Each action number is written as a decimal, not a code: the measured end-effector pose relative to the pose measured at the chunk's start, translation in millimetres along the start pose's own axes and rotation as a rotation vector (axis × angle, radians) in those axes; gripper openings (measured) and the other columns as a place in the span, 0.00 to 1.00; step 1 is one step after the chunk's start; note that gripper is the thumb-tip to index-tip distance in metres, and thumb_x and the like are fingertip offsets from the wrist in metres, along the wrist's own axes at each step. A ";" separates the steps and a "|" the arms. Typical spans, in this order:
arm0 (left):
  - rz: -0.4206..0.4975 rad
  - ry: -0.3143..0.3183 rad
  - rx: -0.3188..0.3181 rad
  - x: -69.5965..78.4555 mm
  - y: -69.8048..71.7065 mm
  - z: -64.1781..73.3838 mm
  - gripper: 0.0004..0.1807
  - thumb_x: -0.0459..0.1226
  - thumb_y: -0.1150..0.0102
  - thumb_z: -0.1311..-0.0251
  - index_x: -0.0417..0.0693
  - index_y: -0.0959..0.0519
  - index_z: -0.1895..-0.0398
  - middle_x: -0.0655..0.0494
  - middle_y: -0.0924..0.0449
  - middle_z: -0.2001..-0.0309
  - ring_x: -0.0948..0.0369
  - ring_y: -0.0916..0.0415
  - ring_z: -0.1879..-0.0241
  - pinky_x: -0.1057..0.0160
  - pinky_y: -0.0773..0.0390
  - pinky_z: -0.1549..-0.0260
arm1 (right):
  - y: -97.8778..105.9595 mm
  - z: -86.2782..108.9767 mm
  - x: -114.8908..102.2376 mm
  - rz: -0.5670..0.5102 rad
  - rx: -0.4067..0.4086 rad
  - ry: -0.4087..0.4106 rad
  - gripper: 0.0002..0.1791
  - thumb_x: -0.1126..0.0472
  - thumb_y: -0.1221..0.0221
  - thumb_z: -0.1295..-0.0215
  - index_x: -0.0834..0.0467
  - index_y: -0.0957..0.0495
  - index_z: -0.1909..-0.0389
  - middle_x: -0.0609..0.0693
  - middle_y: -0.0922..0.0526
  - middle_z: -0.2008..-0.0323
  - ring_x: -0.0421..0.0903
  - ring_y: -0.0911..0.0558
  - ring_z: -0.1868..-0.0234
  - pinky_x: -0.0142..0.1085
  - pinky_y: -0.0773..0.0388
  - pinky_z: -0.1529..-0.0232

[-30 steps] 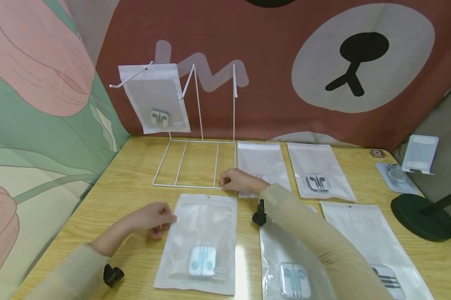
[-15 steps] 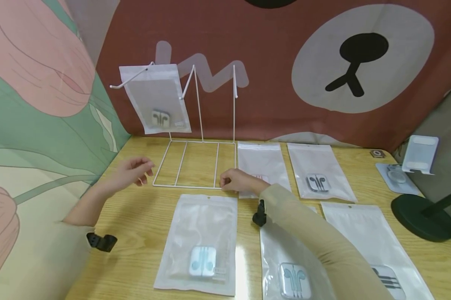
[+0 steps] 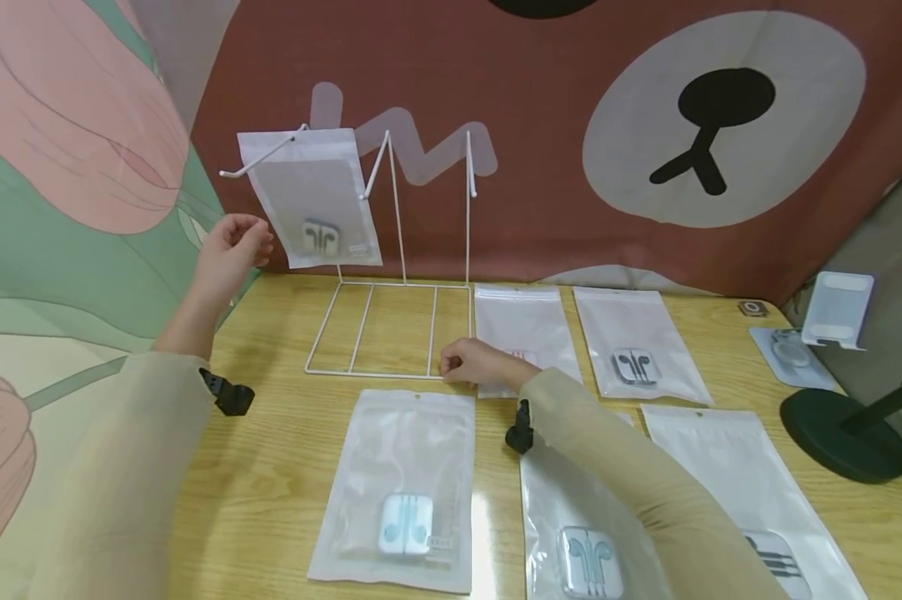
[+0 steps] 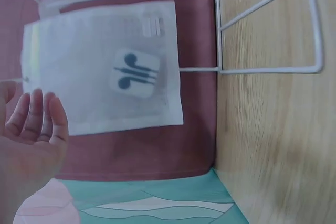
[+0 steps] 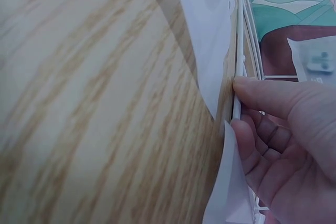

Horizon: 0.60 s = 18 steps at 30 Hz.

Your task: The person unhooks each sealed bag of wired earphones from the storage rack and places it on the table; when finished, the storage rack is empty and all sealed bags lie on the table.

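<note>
A white wire rack [image 3: 367, 372] stands at the back of the table. From its left prong hangs a pouch of earphones [image 3: 308, 187], the white case showing near the bottom. My left hand [image 3: 233, 250] is raised just left of this pouch, fingers loosely bent with nothing in them; in the left wrist view the hand [image 4: 34, 129] overlaps the pouch's edge, and whether it touches cannot be told. My right hand [image 3: 481, 364] pinches the front right corner of the rack's base between thumb and fingers, as the right wrist view shows the hand [image 5: 289, 129] at the wire.
Another earphone pouch [image 3: 402, 467] lies in front of the rack. More pouches lie to the right, including one with dark earphones [image 3: 638, 342] and one partly under my right forearm [image 3: 571, 508]. A phone stand [image 3: 837, 312] and a dark round base [image 3: 841, 433] stand far right.
My left hand has left the side of the front pouch and risen forward to beside the hanging pouch. The right hand has stayed at the rack's corner.
</note>
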State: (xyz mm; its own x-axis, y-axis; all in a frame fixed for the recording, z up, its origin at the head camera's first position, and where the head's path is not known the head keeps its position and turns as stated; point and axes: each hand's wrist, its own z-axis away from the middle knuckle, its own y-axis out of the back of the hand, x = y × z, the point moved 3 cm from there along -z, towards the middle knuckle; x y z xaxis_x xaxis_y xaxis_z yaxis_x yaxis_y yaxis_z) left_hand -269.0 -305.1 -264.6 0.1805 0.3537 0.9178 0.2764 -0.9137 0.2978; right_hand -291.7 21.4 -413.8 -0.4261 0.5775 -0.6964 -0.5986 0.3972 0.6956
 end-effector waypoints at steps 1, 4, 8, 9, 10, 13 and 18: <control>0.008 0.015 0.018 -0.8 0.3 -5.3 0.11 0.47 0.53 0.35 0.51 0.31 0.57 0.58 0.28 0.62 0.66 0.29 0.65 0.74 0.25 0.68 | -0.1 0.0 0.2 0.000 -0.002 0.001 0.06 0.66 0.40 0.40 0.58 0.24 0.75 0.46 0.24 0.77 0.40 0.29 0.80 0.30 0.28 0.81; -0.027 0.030 0.063 -3.2 0.6 -20.5 0.13 0.47 0.53 0.35 0.51 0.32 0.54 0.58 0.32 0.58 0.64 0.31 0.61 0.73 0.27 0.65 | -0.2 -0.2 0.7 0.000 -0.004 0.002 0.06 0.66 0.40 0.40 0.58 0.24 0.75 0.46 0.24 0.77 0.40 0.29 0.80 0.31 0.28 0.81; -0.121 0.034 0.110 -6.9 -1.7 -37.1 0.19 0.47 0.54 0.34 0.46 0.36 0.47 0.55 0.36 0.50 0.60 0.36 0.49 0.67 0.32 0.52 | -0.4 -0.3 1.2 0.000 -0.009 -0.002 0.06 0.65 0.40 0.40 0.57 0.24 0.75 0.46 0.24 0.76 0.40 0.28 0.80 0.31 0.28 0.81; -0.137 0.035 0.119 -7.8 -2.5 -40.6 0.21 0.46 0.54 0.34 0.43 0.37 0.45 0.53 0.37 0.48 0.59 0.38 0.46 0.65 0.35 0.48 | -0.4 -0.3 1.2 0.001 -0.010 -0.002 0.05 0.65 0.40 0.40 0.57 0.24 0.75 0.46 0.24 0.76 0.40 0.28 0.80 0.31 0.27 0.81; -0.142 0.040 0.125 -8.8 -3.4 -43.8 0.23 0.46 0.55 0.34 0.42 0.39 0.43 0.51 0.38 0.46 0.59 0.40 0.44 0.64 0.37 0.46 | -0.4 -0.3 1.3 0.001 -0.010 -0.002 0.05 0.65 0.40 0.40 0.57 0.24 0.75 0.46 0.24 0.76 0.40 0.28 0.80 0.31 0.27 0.81; -0.145 0.053 0.126 -11.2 -5.6 -52.7 0.27 0.44 0.55 0.34 0.38 0.44 0.38 0.46 0.43 0.41 0.56 0.45 0.39 0.63 0.41 0.41 | -0.6 -0.7 1.8 0.003 -0.007 0.007 0.05 0.65 0.39 0.40 0.57 0.24 0.75 0.46 0.24 0.76 0.40 0.28 0.80 0.31 0.27 0.82; -0.138 0.106 0.089 -11.2 -7.4 -63.5 0.38 0.45 0.56 0.35 0.44 0.60 0.28 0.46 0.58 0.30 0.56 0.55 0.33 0.61 0.47 0.38 | -0.4 -1.0 1.8 0.014 0.007 0.021 0.06 0.65 0.39 0.40 0.57 0.24 0.75 0.46 0.24 0.77 0.40 0.28 0.80 0.31 0.27 0.82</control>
State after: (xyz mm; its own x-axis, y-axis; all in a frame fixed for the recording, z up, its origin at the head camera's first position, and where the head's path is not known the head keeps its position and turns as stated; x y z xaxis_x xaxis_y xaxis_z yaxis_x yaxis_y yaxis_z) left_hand -333.0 -315.0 -260.4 0.0363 0.4472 0.8937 0.3751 -0.8350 0.4026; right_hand -292.9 21.6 -415.6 -0.4490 0.5679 -0.6898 -0.5876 0.3939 0.7068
